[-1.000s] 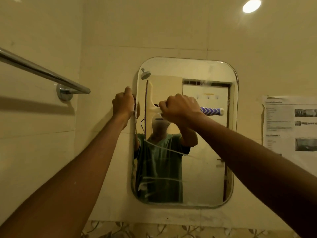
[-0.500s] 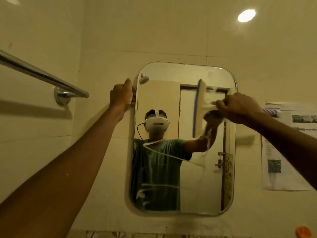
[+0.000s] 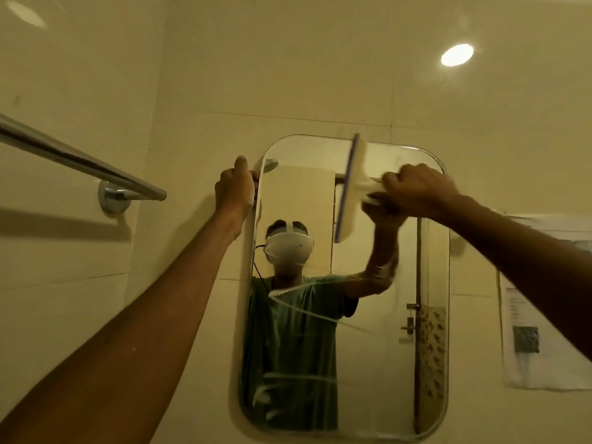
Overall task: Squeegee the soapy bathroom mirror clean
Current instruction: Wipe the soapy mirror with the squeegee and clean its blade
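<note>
Squeegee (image 3: 347,187) was held upright against the mirror's (image 3: 368,363) upper part, its handle enclosed by the right hand (image 3: 416,190); the mirror's upper-left edge was gripped by the left hand (image 3: 234,187).

Readable text: none that we can make out. We note one printed sheet (image 3: 525,315) taped to the wall near the right edge of the mirror (image 3: 368,347); it carries lines of print and dark pictures, all too blurred and small to read.
</note>
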